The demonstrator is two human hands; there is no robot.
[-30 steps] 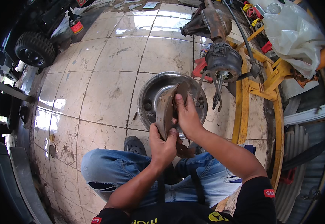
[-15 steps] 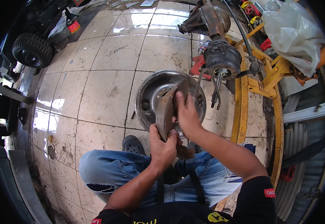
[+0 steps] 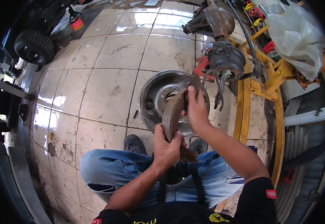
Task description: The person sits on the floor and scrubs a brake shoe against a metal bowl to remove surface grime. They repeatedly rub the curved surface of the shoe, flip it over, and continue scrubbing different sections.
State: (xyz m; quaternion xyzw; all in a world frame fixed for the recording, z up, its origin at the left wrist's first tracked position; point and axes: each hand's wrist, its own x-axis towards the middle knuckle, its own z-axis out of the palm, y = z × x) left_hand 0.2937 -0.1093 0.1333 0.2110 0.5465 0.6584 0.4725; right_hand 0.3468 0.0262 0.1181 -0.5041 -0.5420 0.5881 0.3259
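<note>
My left hand [image 3: 166,149] is closed around the lower part of a curved brake shoe [image 3: 172,114], thumb on its inner side. The shoe stands on edge, tilted, its lower end reaching down between my knees. My right hand [image 3: 197,114] presses a flat, dark brown piece that looks like sandpaper [image 3: 195,83] near the shoe's upper end. The fingers of that hand lie over the piece, and its underside is hidden. Below both hands a steel wheel rim [image 3: 150,91] lies on the floor, partly covered by the shoe and my right hand.
At the upper right an axle housing [image 3: 219,22] with a round hub [image 3: 226,59] rests by a red stand [image 3: 203,67] and a yellow steel frame [image 3: 278,123]. A plastic bag [image 3: 295,37] drapes over the frame. A vehicle tyre [image 3: 34,46] stands far left on the tiles.
The brake shoe has tilted and its curved outer face shows more. My right hand has shifted slightly right and down, still with the brown piece. The whole view has moved slightly.
</note>
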